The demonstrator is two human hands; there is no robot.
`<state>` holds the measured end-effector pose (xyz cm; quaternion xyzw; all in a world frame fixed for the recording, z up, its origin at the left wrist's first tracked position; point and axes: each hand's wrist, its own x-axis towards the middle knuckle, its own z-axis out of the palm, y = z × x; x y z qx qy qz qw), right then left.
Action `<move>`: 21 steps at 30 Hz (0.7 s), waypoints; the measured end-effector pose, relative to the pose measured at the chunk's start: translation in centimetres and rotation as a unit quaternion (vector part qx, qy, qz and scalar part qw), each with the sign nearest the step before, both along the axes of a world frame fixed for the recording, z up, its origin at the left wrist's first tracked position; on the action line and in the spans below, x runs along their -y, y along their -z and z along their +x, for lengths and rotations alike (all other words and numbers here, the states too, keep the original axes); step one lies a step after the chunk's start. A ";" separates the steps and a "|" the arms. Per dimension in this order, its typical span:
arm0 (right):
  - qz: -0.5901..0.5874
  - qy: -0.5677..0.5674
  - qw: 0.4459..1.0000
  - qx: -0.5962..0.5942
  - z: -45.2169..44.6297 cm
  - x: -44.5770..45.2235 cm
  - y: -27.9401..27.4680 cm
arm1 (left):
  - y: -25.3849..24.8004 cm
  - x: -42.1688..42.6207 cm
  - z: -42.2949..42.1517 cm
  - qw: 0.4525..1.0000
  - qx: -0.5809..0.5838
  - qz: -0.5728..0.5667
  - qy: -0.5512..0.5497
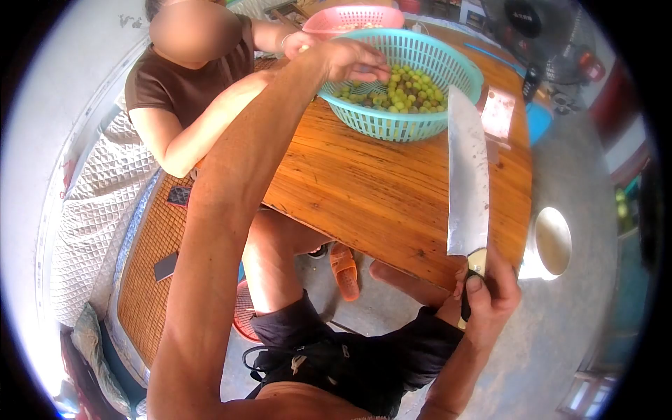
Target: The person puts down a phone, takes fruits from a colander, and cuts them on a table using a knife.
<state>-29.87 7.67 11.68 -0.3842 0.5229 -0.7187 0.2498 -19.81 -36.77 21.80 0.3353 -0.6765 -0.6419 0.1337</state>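
My left hand [353,61] reaches over the left rim of a turquoise plastic basket [392,127], fingers stretched out above the fruit inside, with nothing visible in them. Small round green-yellow fruits [406,89], some brownish, lie in the basket; they look like grapes. At the right, my right hand [493,297] is wrapped round the black and cream handle of a large kitchen knife [467,175]. Its broad, spotted blade points up, in front of the table's right part and close to the basket's rim.
Another person [189,84] sits at the left, a hand [297,43] near the basket. Behind stands a pink basket [353,19]. The wooden table [364,178] curves before my knees. A white bucket [553,245], an orange sandal [344,271] and a fan [532,21] are around it.
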 end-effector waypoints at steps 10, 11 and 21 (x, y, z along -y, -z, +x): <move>0.044 0.006 0.998 -0.052 0.3 0.3 -0.8 | -3.4 -3.8 3.9 0.991 -0.122 -0.051 0.029; 0.044 0.006 0.998 -0.049 0.3 0.3 -0.7 | -4.0 -5.3 5.1 0.991 -0.120 -0.051 0.030; 0.133 0.046 0.956 -0.256 1.3 1.2 -1.0 | 3.9 -17.4 11.8 0.961 -0.076 -0.257 0.063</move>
